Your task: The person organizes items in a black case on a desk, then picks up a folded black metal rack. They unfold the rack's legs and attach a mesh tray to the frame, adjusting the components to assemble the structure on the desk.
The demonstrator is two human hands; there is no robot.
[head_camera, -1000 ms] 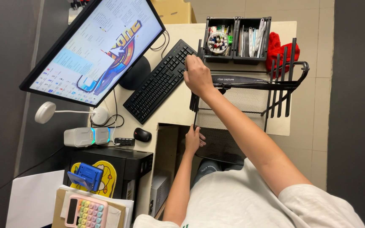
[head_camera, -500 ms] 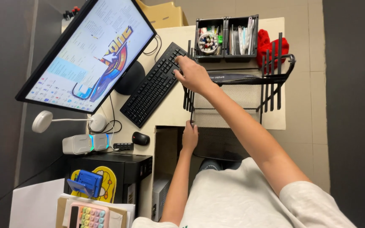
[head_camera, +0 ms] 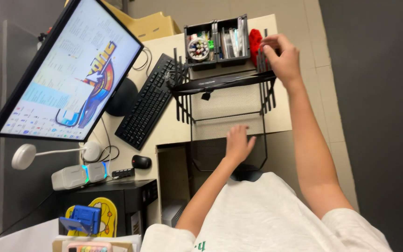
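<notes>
**Right hand shifts across the chair back**

The right hand (head_camera: 283, 58) now sits at the chair's (head_camera: 227, 100) one-o'clock corner, fingers curled around the end of the black top rail beside the red thing (head_camera: 255, 39). Half a second ago it gripped the opposite end, by the keyboard (head_camera: 148, 107); it has crossed the whole rail. The left hand (head_camera: 238, 143) has stayed low, at six o'clock on the mesh back, fingers spread and pressed flat against it rather than closed on anything. The view has also tightened toward the desk (head_camera: 276, 121).

The chair stands pushed against the desk edge, its rail just below the two black organizer bins (head_camera: 218, 39), with the monitor (head_camera: 68, 74) off at nine o'clock. With one hand at the far corner and the other flat on the mesh, the chair looks held across its width, which probably gives better control for turning or pulling it. Whether the right hand fully clamps the rail is hard to say from this angle.
</notes>
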